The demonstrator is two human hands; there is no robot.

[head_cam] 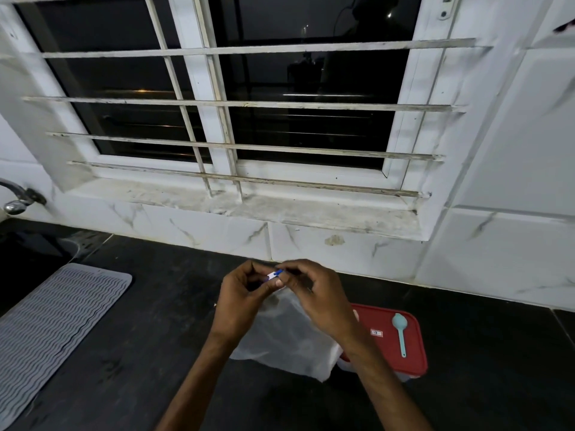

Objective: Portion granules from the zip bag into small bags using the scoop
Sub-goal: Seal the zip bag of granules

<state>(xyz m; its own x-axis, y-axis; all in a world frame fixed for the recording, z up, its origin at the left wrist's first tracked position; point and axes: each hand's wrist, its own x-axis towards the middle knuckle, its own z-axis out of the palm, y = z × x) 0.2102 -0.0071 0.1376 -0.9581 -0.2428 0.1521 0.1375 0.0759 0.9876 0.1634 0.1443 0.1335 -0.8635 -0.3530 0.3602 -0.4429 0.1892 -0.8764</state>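
Both hands pinch zip bag top: left hand (241, 293), right hand (317, 295), zip bag (286, 334) | scoop (399, 329) lies on red lid (413, 353) | black table (140, 353)

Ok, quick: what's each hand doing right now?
Left hand: closed, pinching the top of the zip bag.
Right hand: closed, pinching the same bag top at its blue-and-white strip.

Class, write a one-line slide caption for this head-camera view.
Both hands, left and right, pinch the blue-and-white top of a clear bag over a dark counter; a teal scoop rests on a red lid.
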